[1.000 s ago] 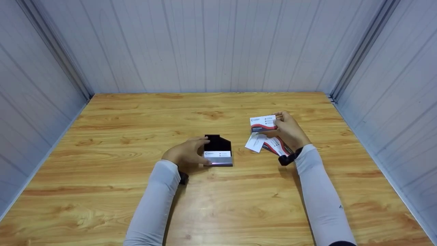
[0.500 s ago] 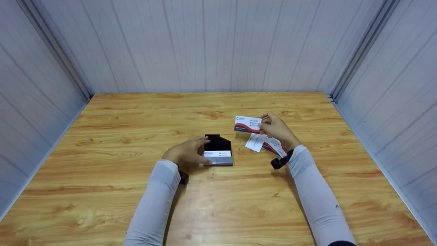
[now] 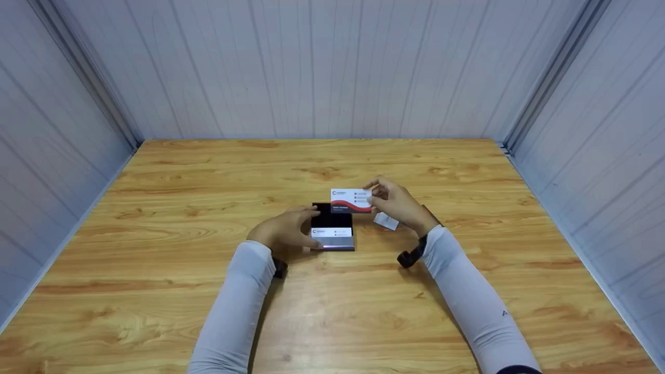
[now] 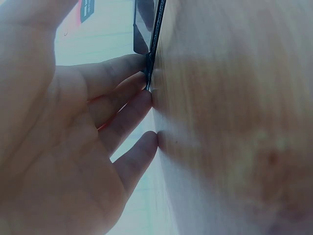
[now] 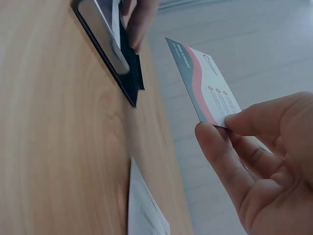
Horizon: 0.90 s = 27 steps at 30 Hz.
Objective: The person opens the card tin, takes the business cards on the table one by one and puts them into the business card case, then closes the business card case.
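A black business card holder (image 3: 332,242) with a silver front stands mid-table, a white card (image 3: 331,232) showing in its slot. My left hand (image 3: 284,228) holds the holder by its left side, thumb at the front corner and fingers at the back. In the left wrist view, fingertips (image 4: 151,139) touch the wood beside the holder's dark edge. My right hand (image 3: 399,205) pinches a white, red and dark grey business card (image 5: 208,83) by its right end between thumb and fingers. That card is raised and overlaps the holder's back panel in the head view.
Right of the holder, a white card (image 3: 386,222) lies on the wooden table (image 3: 332,311), partly behind my right hand; the cards beside it are mostly hidden. Pale panelled walls (image 3: 332,67) enclose the table at the back and both sides.
My right hand has carried the pinched card leftward from above the loose cards to over the holder's back. The left hand and the holder have stayed in place.
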{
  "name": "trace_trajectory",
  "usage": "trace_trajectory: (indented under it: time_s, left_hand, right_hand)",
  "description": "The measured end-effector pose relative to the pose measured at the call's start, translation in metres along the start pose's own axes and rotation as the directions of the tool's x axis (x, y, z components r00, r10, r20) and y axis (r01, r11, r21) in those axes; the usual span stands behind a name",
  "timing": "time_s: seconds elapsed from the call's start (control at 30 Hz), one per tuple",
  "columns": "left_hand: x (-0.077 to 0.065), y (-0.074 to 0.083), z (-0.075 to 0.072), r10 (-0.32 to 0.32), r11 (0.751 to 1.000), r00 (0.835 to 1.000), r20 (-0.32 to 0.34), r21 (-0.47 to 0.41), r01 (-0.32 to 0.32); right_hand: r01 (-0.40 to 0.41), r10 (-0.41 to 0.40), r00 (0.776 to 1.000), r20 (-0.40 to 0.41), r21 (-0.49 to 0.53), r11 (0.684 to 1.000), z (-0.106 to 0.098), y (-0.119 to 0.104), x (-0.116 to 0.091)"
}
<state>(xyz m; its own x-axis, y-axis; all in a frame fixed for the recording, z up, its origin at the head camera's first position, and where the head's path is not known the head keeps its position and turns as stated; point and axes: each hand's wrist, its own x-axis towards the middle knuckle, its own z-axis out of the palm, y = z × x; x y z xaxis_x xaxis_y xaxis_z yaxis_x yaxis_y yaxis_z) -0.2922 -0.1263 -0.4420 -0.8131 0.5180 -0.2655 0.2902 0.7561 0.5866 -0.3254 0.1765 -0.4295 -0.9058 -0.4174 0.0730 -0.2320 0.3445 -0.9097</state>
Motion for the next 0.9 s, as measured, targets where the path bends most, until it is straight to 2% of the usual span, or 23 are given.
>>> trace_trajectory:
  time_s: [0.17,0.3,0.4,0.57,0.67,0.73,0.9]
  left_hand:
    - [0.000,0.000,0.000,-0.017,1.000,1.000,0.012,0.000,0.017]
    - [0.001,0.001,-0.001,-0.002,1.000,1.000,0.006,0.013,0.002]
    - [0.003,0.001,-0.002,0.039,0.999,0.999,-0.013,0.011,-0.039]
    - [0.006,0.000,-0.002,0.131,0.990,0.991,-0.036,-0.055,-0.132]
    - [0.007,-0.001,-0.001,0.157,0.985,0.987,-0.039,-0.071,-0.160]
    - [0.007,-0.002,0.000,0.145,0.988,0.989,-0.039,-0.054,-0.147]
    - [0.005,-0.001,-0.001,0.043,0.999,0.999,-0.022,-0.007,-0.043]
  right_hand:
    - [0.008,-0.007,1.000,0.024,-0.030,1.000,0.012,-0.002,0.000]
    - [0.011,-0.010,0.999,0.034,-0.023,1.000,0.021,-0.004,0.000]
    - [0.035,-0.032,0.998,0.056,-0.040,0.999,0.028,-0.004,0.000]
    - [0.082,-0.073,0.994,0.082,-0.113,0.990,0.036,-0.003,0.001]
    - [0.101,-0.087,0.992,0.094,-0.155,0.983,0.040,-0.003,0.000]
    - [0.112,-0.093,0.990,0.108,-0.176,0.978,0.041,-0.002,0.000]
    - [0.105,-0.073,0.987,0.144,-0.227,0.968,0.043,-0.001,-0.001]
